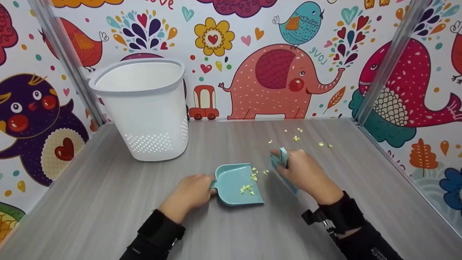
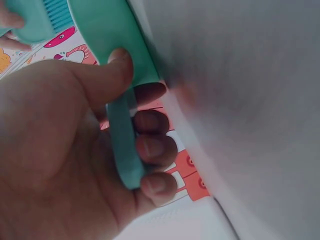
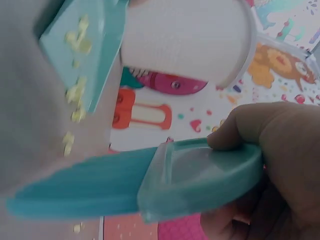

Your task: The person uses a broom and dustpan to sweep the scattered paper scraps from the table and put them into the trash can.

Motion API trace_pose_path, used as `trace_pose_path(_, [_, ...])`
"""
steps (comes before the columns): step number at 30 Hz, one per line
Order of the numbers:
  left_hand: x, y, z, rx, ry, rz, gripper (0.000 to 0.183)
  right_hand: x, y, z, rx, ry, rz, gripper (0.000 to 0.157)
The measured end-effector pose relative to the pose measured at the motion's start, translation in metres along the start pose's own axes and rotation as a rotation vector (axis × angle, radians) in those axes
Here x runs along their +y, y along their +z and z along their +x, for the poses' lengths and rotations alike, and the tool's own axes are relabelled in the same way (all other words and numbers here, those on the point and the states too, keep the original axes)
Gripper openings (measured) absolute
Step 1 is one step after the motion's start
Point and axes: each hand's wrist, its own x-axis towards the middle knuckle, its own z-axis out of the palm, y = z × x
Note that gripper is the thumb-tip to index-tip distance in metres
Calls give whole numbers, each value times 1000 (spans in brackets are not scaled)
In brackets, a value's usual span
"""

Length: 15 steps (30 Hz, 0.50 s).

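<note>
My left hand (image 1: 191, 191) grips the short handle of a teal dustpan (image 1: 231, 191), which lies on the table with its wide edge facing right. In the left wrist view, the thumb presses on the dustpan (image 2: 112, 30) and the fingers curl round its handle (image 2: 122, 145). Small yellow scraps (image 1: 247, 189) lie in the pan, and others sit at its lip. To the right of the lip, my right hand (image 1: 306, 173) holds a teal hand brush (image 1: 283, 169). Its blue bristles (image 3: 85, 187) show in the right wrist view, apart from the dustpan.
A white waste bin (image 1: 151, 119) with a grey rim stands at the back left of the wood-grain table (image 1: 144, 216). More yellow scraps (image 1: 296, 138) are scattered toward the back right. Cartoon-printed panels (image 1: 270, 83) and metal posts (image 1: 382, 61) bound the table.
</note>
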Motion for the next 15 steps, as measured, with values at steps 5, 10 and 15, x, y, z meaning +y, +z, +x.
trace_pose_path(5, [-1, 1, -1, 2, 0, 5, 19, 16, 7, 3, 71, -66, -226, 10])
trace_pose_path(10, [-1, 1, -1, 5, 0, 5, 17, 20, 16, 2, 70, -123, -269, 14])
trace_pose_path(15, [-1, 1, -1, -3, -8, 0, 17, 11, 25, 2, 46, -171, -182, 32])
